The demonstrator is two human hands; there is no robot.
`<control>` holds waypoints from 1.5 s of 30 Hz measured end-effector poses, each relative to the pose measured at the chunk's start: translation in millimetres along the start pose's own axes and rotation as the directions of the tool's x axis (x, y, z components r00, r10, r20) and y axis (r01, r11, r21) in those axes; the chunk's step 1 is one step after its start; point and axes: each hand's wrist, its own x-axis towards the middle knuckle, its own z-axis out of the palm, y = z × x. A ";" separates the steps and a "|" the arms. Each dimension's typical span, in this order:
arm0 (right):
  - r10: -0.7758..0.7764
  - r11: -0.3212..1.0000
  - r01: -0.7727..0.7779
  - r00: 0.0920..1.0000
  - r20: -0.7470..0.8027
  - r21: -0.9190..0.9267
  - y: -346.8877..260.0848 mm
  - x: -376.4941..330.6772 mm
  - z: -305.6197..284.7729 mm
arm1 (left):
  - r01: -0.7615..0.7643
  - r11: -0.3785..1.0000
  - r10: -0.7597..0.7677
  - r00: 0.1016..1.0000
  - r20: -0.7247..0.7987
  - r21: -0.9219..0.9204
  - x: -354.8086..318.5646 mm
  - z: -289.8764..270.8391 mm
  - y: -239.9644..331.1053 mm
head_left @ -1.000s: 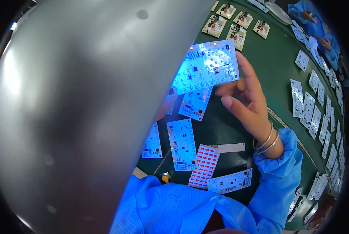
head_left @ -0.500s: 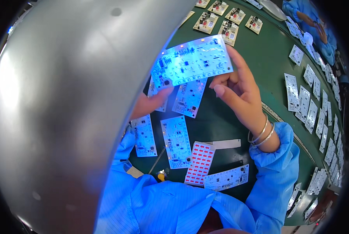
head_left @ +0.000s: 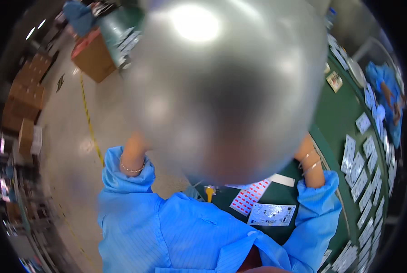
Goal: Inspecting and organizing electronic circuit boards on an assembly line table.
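A large rounded metal lamp shade (head_left: 226,91) fills the middle of the view and covers both sets of fingers. Of my left hand (head_left: 139,142), only the wrist end shows at the shade's lower left edge, below it a bracelet. At the right edge, my right hand (head_left: 305,146) likewise shows only near the wrist, above two bangles. Whether either holds a circuit board is hidden. Closer to me lie a white circuit board (head_left: 271,214) and a sheet of red arrow stickers (head_left: 251,198), with a pale strip (head_left: 283,180) beside them.
Several circuit boards (head_left: 359,182) lie in rows along the right of the green table (head_left: 328,113). A yellow-ended object (head_left: 209,193) is near the sticker sheet. Another person's blue sleeve (head_left: 381,75) shows at far right. Cardboard boxes (head_left: 94,57) stand at left beyond a yellow floor line.
The view has swung left, so the lamp shade now hides the held circuit board, my fingers and most boards beneath. The floor and boxes have come into view at left.
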 end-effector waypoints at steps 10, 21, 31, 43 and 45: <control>0.159 0.987 -0.163 0.979 0.125 0.017 -2.5 -13.2 10.5 | -0.017 0.999 0.030 0.904 -0.426 0.032 -38.9 -158.4 -55.1; 0.448 0.854 -0.501 0.844 0.294 0.136 -7.2 -27.6 1.3 | 0.492 0.372 0.102 0.821 -0.561 0.787 208.5 -236.1 -137.4; 0.295 0.938 -0.317 0.942 0.160 0.141 -2.6 -23.9 0.5 | 0.347 -0.012 -0.025 0.937 -0.348 0.938 282.4 -226.6 -195.9; 0.414 0.833 -0.413 0.907 0.081 0.368 7.5 -36.2 24.7 | 0.309 -0.042 -0.092 0.946 -0.311 0.950 267.4 -241.5 -221.2; 0.441 0.815 -0.426 0.896 0.058 0.392 2.1 -43.9 23.1 | 0.239 -0.055 0.095 0.968 -0.233 0.969 268.0 -239.6 -220.7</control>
